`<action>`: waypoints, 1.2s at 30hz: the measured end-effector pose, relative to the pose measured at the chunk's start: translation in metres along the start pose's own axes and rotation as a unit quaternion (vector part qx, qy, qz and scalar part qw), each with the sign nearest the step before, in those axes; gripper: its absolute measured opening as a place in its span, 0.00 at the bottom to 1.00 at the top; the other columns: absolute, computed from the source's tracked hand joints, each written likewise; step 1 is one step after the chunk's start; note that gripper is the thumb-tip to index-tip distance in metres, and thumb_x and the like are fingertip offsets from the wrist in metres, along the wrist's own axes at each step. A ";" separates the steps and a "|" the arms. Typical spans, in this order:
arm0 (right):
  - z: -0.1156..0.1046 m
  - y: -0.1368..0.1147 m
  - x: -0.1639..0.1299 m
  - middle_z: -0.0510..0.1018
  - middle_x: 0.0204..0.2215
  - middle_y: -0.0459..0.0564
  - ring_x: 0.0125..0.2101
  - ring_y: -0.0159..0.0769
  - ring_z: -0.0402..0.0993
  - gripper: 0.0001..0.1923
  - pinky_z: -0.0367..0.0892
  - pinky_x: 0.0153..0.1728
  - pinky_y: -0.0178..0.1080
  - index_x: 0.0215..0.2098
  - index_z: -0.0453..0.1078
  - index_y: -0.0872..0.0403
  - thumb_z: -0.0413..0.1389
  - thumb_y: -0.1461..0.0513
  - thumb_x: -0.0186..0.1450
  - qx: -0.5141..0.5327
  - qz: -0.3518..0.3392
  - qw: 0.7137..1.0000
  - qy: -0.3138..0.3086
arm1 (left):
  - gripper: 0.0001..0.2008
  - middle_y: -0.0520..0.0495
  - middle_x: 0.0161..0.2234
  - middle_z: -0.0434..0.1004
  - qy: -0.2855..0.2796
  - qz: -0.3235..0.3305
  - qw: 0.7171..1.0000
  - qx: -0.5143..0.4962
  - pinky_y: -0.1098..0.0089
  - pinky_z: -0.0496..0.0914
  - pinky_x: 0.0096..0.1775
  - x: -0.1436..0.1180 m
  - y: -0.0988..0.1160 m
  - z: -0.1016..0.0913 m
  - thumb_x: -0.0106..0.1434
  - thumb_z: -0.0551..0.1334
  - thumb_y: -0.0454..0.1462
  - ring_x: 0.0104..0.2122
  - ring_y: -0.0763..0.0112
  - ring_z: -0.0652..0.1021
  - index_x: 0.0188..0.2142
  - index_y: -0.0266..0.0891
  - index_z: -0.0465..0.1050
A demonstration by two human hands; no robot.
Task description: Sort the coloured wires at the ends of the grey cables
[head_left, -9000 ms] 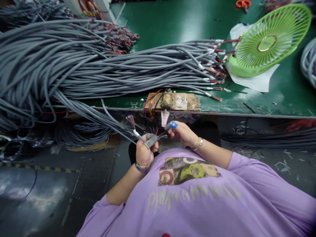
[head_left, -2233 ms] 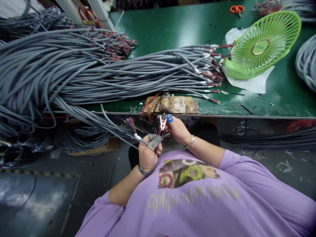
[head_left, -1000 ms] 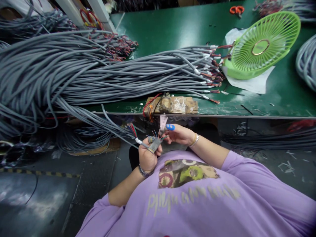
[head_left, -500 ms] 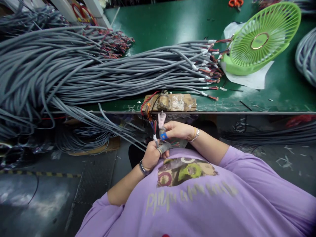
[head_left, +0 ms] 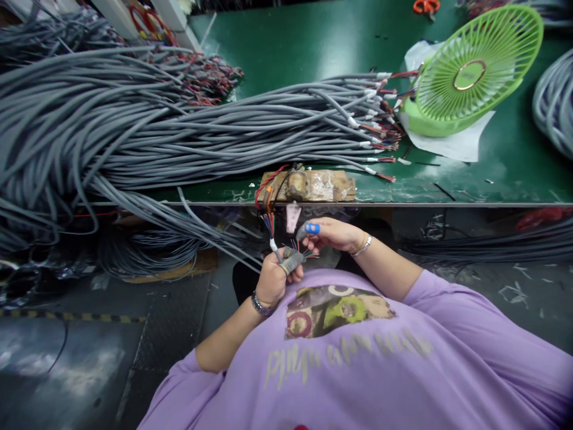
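Observation:
My left hand [head_left: 271, 280] is closed around a grey cable [head_left: 276, 253], its thumb wrapped in grey tape. Thin coloured wires [head_left: 310, 254] fan out past that thumb towards my right hand [head_left: 335, 234]. The right fingers are bent together beside the wire tips, with a blue band and grey wrapping on one of them; what they pinch is too small to make out. Above the left hand, a white-sleeved cable end [head_left: 273, 243] with coloured wires [head_left: 268, 224] reaches up to the wooden block [head_left: 331, 186] at the table edge. A pale pink tab [head_left: 293, 217] hangs below that block.
A thick bundle of grey cables [head_left: 201, 134] with stripped ends lies across the green table [head_left: 286, 36]. A green fan [head_left: 470, 74] stands at the right on white paper. Orange-handled scissors [head_left: 426, 7] lie at the back. Coiled cable [head_left: 557, 104] sits at the far right.
My right hand has moved up and slightly right, away from the left thumb and the pink tab. More of the fanned wires shows between the hands. The left hand still grips the cable.

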State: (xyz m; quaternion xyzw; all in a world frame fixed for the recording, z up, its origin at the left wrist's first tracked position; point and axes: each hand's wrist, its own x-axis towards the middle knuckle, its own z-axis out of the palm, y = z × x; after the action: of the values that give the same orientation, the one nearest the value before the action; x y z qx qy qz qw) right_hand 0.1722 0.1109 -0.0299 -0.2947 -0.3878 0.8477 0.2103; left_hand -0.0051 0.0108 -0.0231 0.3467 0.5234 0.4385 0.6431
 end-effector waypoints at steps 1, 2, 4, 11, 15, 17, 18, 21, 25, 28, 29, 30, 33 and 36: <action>-0.002 0.001 0.000 0.77 0.25 0.49 0.22 0.30 0.73 0.18 0.72 0.23 0.33 0.32 0.72 0.59 0.65 0.52 0.56 -0.004 0.008 1.000 -0.001 | 0.14 0.51 0.16 0.73 0.010 0.008 1.000 -0.010 0.79 0.58 0.17 -0.001 0.001 0.000 0.56 0.67 0.43 0.14 0.80 0.69 0.23 0.36 0.70; -0.003 0.001 0.001 0.77 0.24 0.49 0.22 0.29 0.72 0.18 0.72 0.23 0.33 0.31 0.72 0.59 0.64 0.52 0.57 0.000 0.011 1.000 0.003 | 0.13 0.52 0.16 0.73 0.023 0.020 0.999 -0.023 0.79 0.59 0.17 -0.003 0.003 0.001 0.56 0.67 0.43 0.14 0.80 0.69 0.24 0.36 0.71; -0.002 0.000 0.005 0.76 0.25 0.49 0.22 0.28 0.71 0.20 0.71 0.24 0.32 0.31 0.72 0.60 0.62 0.49 0.59 0.031 0.002 0.999 0.030 | 0.11 0.53 0.16 0.72 0.051 0.056 0.996 -0.056 0.78 0.60 0.17 -0.006 0.007 0.003 0.56 0.68 0.42 0.14 0.79 0.69 0.27 0.37 0.72; 0.027 -0.010 0.025 0.73 0.24 0.46 0.20 0.25 0.63 0.27 0.63 0.22 0.30 0.33 0.70 0.58 0.56 0.41 0.60 0.067 -0.059 0.995 0.053 | 0.11 0.54 0.16 0.71 0.115 0.148 0.977 -0.097 0.79 0.60 0.16 -0.008 0.018 0.010 0.56 0.67 0.42 0.14 0.79 0.68 0.27 0.37 0.71; 0.039 -0.007 0.028 0.69 0.21 0.43 0.19 0.23 0.58 0.26 0.57 0.20 0.29 0.30 0.69 0.57 0.63 0.42 0.53 0.080 -0.112 0.986 0.090 | 0.11 0.54 0.16 0.71 0.148 0.150 0.974 -0.087 0.79 0.59 0.16 -0.004 0.019 0.011 0.56 0.67 0.42 0.14 0.80 0.68 0.27 0.37 0.71; 0.041 -0.006 0.028 0.70 0.21 0.43 0.20 0.24 0.59 0.27 0.56 0.20 0.29 0.31 0.71 0.57 0.63 0.42 0.53 0.105 -0.105 0.985 0.092 | 0.11 0.55 0.16 0.71 0.155 0.146 0.973 -0.083 0.79 0.59 0.16 -0.003 0.019 0.010 0.56 0.67 0.42 0.14 0.80 0.68 0.27 0.37 0.71; 0.042 -0.006 0.029 0.70 0.21 0.43 0.20 0.24 0.60 0.26 0.57 0.21 0.30 0.32 0.72 0.57 0.62 0.42 0.54 0.122 -0.096 0.984 0.093 | 0.11 0.55 0.16 0.71 0.157 0.144 0.974 -0.081 0.79 0.59 0.16 -0.003 0.019 0.011 0.56 0.67 0.42 0.14 0.80 0.68 0.27 0.37 0.70; 0.044 -0.006 0.031 0.71 0.22 0.43 0.23 0.26 0.64 0.23 0.61 0.25 0.31 0.32 0.72 0.57 0.62 0.45 0.57 0.174 -0.074 0.977 0.102 | 0.11 0.54 0.16 0.71 0.160 0.136 0.975 -0.075 0.79 0.58 0.16 -0.002 0.017 0.011 0.56 0.67 0.42 0.14 0.80 0.68 0.27 0.37 0.70; 0.047 -0.007 0.034 0.72 0.22 0.44 0.23 0.26 0.64 0.20 0.61 0.25 0.31 0.30 0.72 0.58 0.63 0.48 0.58 0.209 -0.091 0.966 0.121 | 0.12 0.54 0.16 0.71 0.155 0.115 0.979 -0.071 0.80 0.58 0.16 0.000 0.015 0.014 0.55 0.67 0.43 0.14 0.80 0.68 0.26 0.37 0.70; 0.049 -0.005 0.035 0.73 0.23 0.45 0.24 0.26 0.65 0.19 0.60 0.24 0.30 0.29 0.72 0.58 0.63 0.48 0.58 0.218 -0.102 0.961 0.134 | 0.11 0.54 0.16 0.71 0.141 0.102 0.982 -0.077 0.80 0.59 0.16 0.000 0.014 0.015 0.54 0.67 0.42 0.13 0.80 0.68 0.26 0.37 0.70; 0.049 -0.005 0.035 0.74 0.24 0.45 0.24 0.26 0.65 0.20 0.60 0.24 0.30 0.30 0.72 0.57 0.62 0.48 0.59 0.219 -0.098 0.961 0.135 | 0.11 0.54 0.16 0.71 0.141 0.100 0.982 -0.079 0.80 0.59 0.16 0.000 0.014 0.015 0.54 0.67 0.42 0.13 0.80 0.68 0.26 0.37 0.70; 0.049 -0.004 0.035 0.74 0.25 0.46 0.24 0.26 0.65 0.20 0.60 0.24 0.30 0.31 0.72 0.57 0.61 0.47 0.60 0.220 -0.092 0.962 0.134 | 0.11 0.54 0.16 0.71 0.141 0.099 0.982 -0.080 0.80 0.59 0.16 0.000 0.014 0.016 0.54 0.67 0.42 0.13 0.80 0.68 0.26 0.37 0.70; 0.046 -0.002 0.033 0.75 0.27 0.47 0.25 0.28 0.67 0.23 0.63 0.26 0.31 0.33 0.72 0.56 0.57 0.44 0.62 0.224 -0.069 0.964 0.122 | 0.11 0.54 0.16 0.72 0.136 0.105 0.982 -0.082 0.80 0.59 0.16 -0.002 0.013 0.015 0.54 0.67 0.42 0.14 0.80 0.68 0.27 0.37 0.71; 0.038 -0.001 0.029 0.76 0.28 0.48 0.25 0.29 0.68 0.26 0.66 0.26 0.31 0.34 0.72 0.56 0.53 0.41 0.63 0.207 -0.037 0.974 0.087 | 0.10 0.55 0.16 0.72 0.127 0.115 0.983 -0.072 0.79 0.60 0.16 -0.005 0.010 0.011 0.56 0.67 0.42 0.14 0.80 0.68 0.27 0.37 0.71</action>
State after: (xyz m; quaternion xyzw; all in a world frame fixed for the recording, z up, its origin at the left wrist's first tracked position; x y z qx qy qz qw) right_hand 0.1255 0.1078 -0.0188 -0.3034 -0.1950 0.8721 0.3308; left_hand 0.0034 0.0099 -0.0097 0.2992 0.5244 0.5863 0.5402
